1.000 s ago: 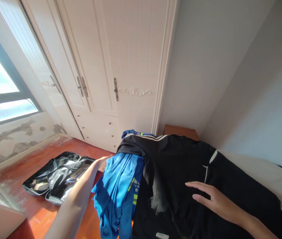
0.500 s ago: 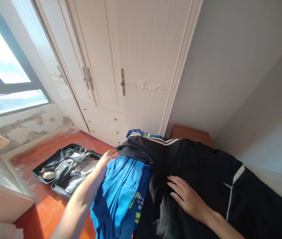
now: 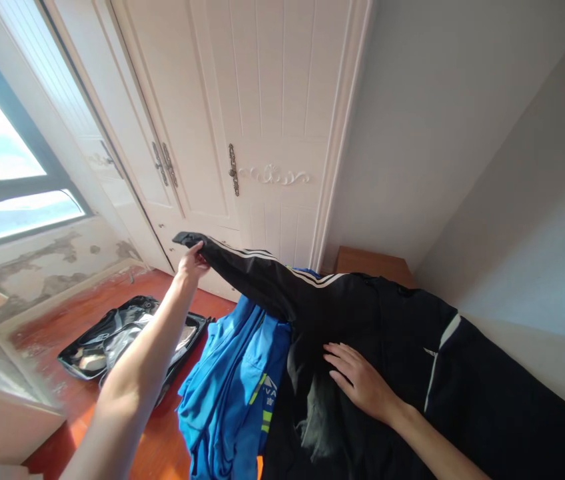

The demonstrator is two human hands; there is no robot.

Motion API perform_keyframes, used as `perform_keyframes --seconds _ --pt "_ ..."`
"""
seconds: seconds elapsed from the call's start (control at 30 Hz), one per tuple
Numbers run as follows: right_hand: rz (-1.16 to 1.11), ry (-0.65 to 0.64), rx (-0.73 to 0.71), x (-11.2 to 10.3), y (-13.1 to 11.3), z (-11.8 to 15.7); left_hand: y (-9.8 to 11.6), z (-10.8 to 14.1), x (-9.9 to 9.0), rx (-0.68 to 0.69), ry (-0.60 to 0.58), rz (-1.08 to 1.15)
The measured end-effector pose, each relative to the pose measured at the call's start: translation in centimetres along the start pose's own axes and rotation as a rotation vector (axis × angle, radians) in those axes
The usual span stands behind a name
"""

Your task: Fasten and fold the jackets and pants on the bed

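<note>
Across the lower right, a black garment (image 3: 362, 313) lies spread out, with pale trim (image 3: 447, 331) running down its body. One sleeve (image 3: 242, 267), marked with white stripes, extends toward the wardrobe (image 3: 282, 87) and is raised at its far end. The left hand (image 3: 193, 261) pinches this sleeve near the end, thumb on the upper side and fingers beneath, with a short length of black cloth projecting beyond the grip. The right hand (image 3: 360, 380) rests palm down on the body of the same garment, fingers extended and lying near one another, grasping nothing. Just beside its fingertips is a grey patch (image 3: 320, 420); whether this is lining or a separate cloth cannot be told from this angle.

Below the raised sleeve hangs a blue garment (image 3: 232, 373), gathered in long folds, with yellow-green bars and white lettering along its right side. Left of it, on the red floor (image 3: 37, 320), an open suitcase (image 3: 195, 340) holds mixed contents, partly hidden behind the left forearm. A brown wooden cabinet (image 3: 375, 263) stands behind the black garment, near the wardrobe's edge. A window (image 3: 2, 120) occupies the upper left.
</note>
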State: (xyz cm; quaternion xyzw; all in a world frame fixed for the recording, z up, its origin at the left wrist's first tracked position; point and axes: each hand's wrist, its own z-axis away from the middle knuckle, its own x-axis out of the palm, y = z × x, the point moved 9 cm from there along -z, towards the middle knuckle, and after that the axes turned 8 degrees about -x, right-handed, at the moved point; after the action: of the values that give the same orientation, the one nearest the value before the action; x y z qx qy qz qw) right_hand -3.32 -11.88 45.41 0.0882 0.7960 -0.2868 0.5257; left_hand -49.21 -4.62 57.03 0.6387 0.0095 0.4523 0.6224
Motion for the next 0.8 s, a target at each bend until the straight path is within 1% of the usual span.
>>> perform_keyframes --seconds 0.07,0.1,0.13,0.2,0.23,0.27,0.3,0.33,0.4,0.43,0.5,0.53,0.57,0.6,0.63,0.67,0.7,0.73,0.77,0.8 --pt "-0.019 0.021 0.006 -0.2 0.0 0.0 3.0 1.2 2.7 0.044 -0.054 0.046" --pt "-0.026 0.031 0.007 -0.3 0.0 -0.1 4.5 2.3 4.4 0.084 -0.104 0.067" --pt "-0.035 0.04 0.007 -0.3 0.0 -0.1 6.0 3.8 6.4 0.142 -0.174 0.085" --pt "-0.075 0.061 0.008 -0.4 0.0 -0.2 8.8 8.1 10.8 0.329 -0.383 0.102" --pt "-0.12 0.082 0.017 -0.5 0.1 -0.2 9.6 10.7 13.0 0.419 -0.471 0.08" --pt "-0.183 0.117 0.034 -0.7 0.2 -0.2 9.9 13.4 14.9 0.487 -0.542 0.04" --pt "-0.262 0.168 0.057 -1.1 0.3 -0.2 9.6 16.1 16.8 0.533 -0.6 -0.025" --pt "-0.354 0.238 0.086 -1.8 0.5 -0.1 8.8 18.8 18.6 0.563 -0.66 -0.111" --pt "-0.547 0.424 0.146 -4.0 0.8 0.7 6.0 24.5 21.8 0.639 -0.79 -0.338" --pt "-0.635 0.527 0.168 -5.5 0.9 1.5 4.2 27.4 22.9 0.711 -0.841 -0.466" --pt "-0.771 0.698 0.186 -9.1 0.7 3.7 -0.1 33.1 24.2 0.894 -0.938 -0.704" --pt "-0.801 0.753 0.188 -10.9 0.4 5.1 -2.8 36.0 24.5 0.975 -1.026 -0.819" --pt "-0.811 0.772 0.191 -12.7 0.0 6.6 -5.9 38.6 24.5 1.046 -1.141 -0.935" --pt "-0.796 0.77 0.205 -14.2 -0.5 8.3 -8.9 41.1 24.0 1.131 -1.246 -1.025" --pt "-0.776 0.745 0.244 -15.3 -0.9 10.1 -11.9 42.9 23.2 1.199 -1.327 -1.119" --pt "-0.799 0.709 0.301 -15.7 -1.1 11.9 -14.8 44.3 22.2 1.246 -1.398 -1.205" --pt "-0.854 0.681 0.377 -15.6 -1.1 13.8 -17.3 45.2 20.9 1.262 -1.461 -1.271" --pt "-0.926 0.646 0.461 -14.8 -1.1 15.6 -19.5 45.8 19.6 1.24 -1.534 -1.299" --pt "-0.999 0.608 0.539 -13.6 -1.2 17.4 -21.1 46.2 18.2 1.183 -1.603 -1.288" --pt "-1.054 0.571 0.608 -12.2 -1.3 19.0 -22.1 46.2 16.9 1.102 -1.633 -1.247"
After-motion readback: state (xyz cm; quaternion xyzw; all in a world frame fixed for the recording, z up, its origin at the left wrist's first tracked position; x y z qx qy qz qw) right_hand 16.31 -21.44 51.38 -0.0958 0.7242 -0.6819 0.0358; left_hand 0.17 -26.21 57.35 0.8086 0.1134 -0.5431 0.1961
